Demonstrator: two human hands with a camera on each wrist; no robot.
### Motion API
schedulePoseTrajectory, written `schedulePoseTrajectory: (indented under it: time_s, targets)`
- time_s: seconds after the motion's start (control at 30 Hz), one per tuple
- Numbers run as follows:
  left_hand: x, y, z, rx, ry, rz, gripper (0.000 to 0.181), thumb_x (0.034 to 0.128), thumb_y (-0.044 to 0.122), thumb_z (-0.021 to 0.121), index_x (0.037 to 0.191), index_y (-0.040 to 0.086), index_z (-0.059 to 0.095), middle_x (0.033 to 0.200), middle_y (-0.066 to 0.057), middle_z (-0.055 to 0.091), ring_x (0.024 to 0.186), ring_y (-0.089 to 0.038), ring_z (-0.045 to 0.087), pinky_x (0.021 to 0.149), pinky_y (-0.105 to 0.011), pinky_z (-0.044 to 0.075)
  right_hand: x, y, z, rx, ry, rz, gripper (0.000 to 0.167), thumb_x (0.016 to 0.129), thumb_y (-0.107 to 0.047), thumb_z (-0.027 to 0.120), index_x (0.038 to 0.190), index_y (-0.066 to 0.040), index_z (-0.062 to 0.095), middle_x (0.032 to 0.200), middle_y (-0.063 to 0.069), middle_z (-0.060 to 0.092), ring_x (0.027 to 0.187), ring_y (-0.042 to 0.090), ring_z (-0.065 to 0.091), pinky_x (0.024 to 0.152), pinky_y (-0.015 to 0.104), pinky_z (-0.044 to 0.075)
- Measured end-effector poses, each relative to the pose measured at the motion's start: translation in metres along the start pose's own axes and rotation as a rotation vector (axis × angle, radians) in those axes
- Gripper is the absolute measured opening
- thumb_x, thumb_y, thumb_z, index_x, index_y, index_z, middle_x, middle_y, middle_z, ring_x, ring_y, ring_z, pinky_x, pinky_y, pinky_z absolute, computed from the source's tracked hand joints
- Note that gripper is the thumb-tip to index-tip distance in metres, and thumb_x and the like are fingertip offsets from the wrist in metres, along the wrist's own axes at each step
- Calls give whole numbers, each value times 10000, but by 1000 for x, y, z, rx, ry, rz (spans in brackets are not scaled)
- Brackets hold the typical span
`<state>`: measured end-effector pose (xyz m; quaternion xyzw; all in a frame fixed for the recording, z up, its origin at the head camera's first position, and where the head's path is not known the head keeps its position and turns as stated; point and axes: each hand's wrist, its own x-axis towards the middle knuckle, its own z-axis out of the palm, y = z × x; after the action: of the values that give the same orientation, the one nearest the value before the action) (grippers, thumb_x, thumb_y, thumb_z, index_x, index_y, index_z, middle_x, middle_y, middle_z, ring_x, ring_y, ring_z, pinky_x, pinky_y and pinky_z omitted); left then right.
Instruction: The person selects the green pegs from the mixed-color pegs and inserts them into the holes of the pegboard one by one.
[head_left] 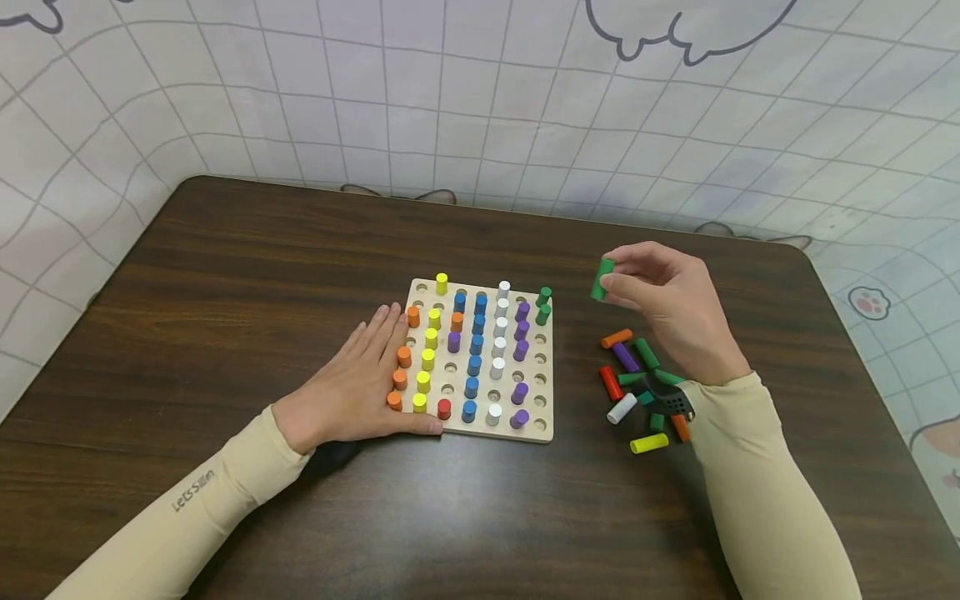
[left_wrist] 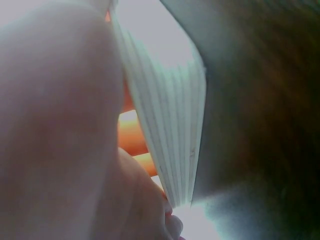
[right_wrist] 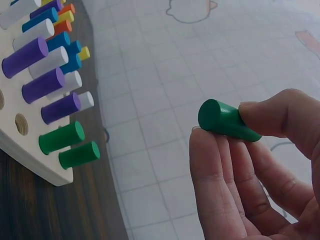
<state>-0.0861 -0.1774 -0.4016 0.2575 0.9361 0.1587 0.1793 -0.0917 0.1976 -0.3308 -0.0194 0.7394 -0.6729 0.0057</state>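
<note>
Between thumb and fingertips my right hand pinches a green peg, raised above the table to the right of the board. The right wrist view shows the same green peg tilted, one round end facing the camera. My left hand lies along the left edge of the wooden pegboard, fingers straight and thumb along its front edge. Pegs stand in columns on the board: orange, yellow, blue, white and purple, plus one red peg. Two green pegs stand in the right column's far holes, with bare holes nearer.
Right of the board, partly under my right wrist, lies a loose pile of pegs, among them a yellow peg, a white peg and a red peg. The dark wooden table meets a grid-patterned backdrop at the back.
</note>
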Motion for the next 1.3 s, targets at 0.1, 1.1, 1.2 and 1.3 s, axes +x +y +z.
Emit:
schedulePoseTrajectory:
  time_s: [0.1,1.1,1.2,1.3]
  targets:
    - [0,0,0,2,-8,-6,1382,750,846,659,1665,54,-8,1769,-137,-54,1649,-369,-1,1335,-587,89,1,2,1,19,-1,3,231,940,-103,753,1156,-33,707,897,-18,725,830,190,723,870,266,632]
    - [0,-3,2,5,-19,-17,1409,729,844,685,1666,75,-34,1771,-114,-74,1651,-357,-16,1334,-590,90,7,46,19,-348,-125,156,242,940,-213,761,1154,-158,664,1027,26,738,960,278,703,861,333,563]
    - [1,-3,2,5,-22,-17,1409,731,839,687,1666,74,-37,1771,-113,-78,1651,-357,-20,1335,-589,86,8,50,20,-360,-132,151,246,936,-202,766,1153,-158,659,1051,29,742,959,244,706,900,319,581]
    - [2,-2,2,10,-27,-17,1407,733,838,687,1666,74,-40,1770,-110,-82,1652,-354,-26,1337,-584,81,8,53,20,-376,-137,140,252,936,-212,769,1156,-153,659,1054,26,740,944,214,707,878,291,584]
